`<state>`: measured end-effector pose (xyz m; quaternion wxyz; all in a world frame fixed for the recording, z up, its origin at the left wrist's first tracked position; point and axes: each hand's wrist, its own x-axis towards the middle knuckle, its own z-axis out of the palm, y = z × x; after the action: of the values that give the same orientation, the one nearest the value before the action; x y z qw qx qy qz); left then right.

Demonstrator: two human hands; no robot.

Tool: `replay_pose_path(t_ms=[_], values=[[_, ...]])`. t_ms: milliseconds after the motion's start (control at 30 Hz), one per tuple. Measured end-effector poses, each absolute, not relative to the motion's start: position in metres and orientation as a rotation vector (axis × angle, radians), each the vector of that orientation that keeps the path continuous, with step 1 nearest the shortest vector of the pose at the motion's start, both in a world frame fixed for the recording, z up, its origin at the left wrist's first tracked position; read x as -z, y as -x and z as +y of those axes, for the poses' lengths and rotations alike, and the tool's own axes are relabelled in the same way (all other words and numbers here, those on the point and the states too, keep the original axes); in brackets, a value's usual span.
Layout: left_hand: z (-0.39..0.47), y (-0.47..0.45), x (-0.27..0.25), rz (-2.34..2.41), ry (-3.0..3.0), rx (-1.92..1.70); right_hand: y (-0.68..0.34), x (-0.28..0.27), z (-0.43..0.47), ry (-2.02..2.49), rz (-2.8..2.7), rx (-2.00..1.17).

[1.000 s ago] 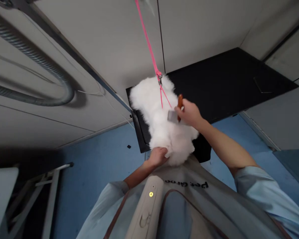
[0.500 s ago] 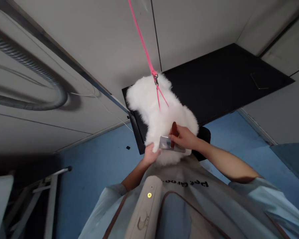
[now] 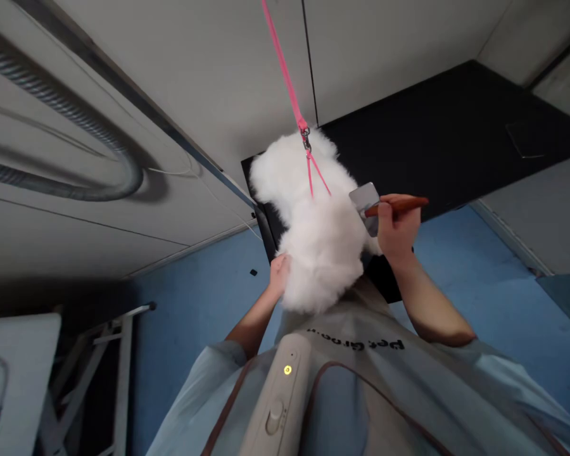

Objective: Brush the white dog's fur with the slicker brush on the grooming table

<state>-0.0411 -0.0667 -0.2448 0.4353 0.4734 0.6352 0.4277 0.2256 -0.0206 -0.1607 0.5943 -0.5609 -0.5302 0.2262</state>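
Observation:
A fluffy white dog (image 3: pixel 319 244), its head away from me, is on the black table (image 3: pixel 446 133) close to my apron. A pink lead (image 3: pixel 285 73) rises from a metal clip (image 3: pixel 306 139) above its back. My right hand (image 3: pixel 399 231) is closed round the reddish-brown handle of a slicker brush (image 3: pixel 371 201), whose metal head rests against the fur on the dog's right side. On the opposite side, my left hand (image 3: pixel 279 272) grips the dog low near its hindquarters, with the fingertips partly lost in fur.
A grey ribbed hose (image 3: pixel 76 136) curves along the wall on the left. A beige device (image 3: pixel 275 399) with a yellow light hangs at my chest. White metal frames (image 3: pixel 123 373) stand at lower left on the blue floor (image 3: pixel 199 272). A flat, thin-edged rectangle (image 3: pixel 527 139) lies on the table's far right.
My right hand has carried the brush from the dog's rump up and right to its flank, and turned the handle sideways. My left hand stays at the dog's left side, slightly higher.

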Motion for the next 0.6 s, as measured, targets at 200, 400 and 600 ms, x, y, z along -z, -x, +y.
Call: replay_pose_path(t_ms=[200, 400, 600], values=[[-0.063, 0.053, 0.252, 1.509, -1.233, -0.955, -0.221, 0.179, -0.014, 1.264, -1.467, -0.958], [-0.019, 0.081, 0.212, 1.629, -1.688, -0.665, -0.234, 0.189, 0.018, 1.233, -1.424, -0.961], [0.067, 0.048, 0.171, 1.619, -1.726, -1.018, -0.237, 0.187, 0.053, 1.361, -0.991, -0.764]])
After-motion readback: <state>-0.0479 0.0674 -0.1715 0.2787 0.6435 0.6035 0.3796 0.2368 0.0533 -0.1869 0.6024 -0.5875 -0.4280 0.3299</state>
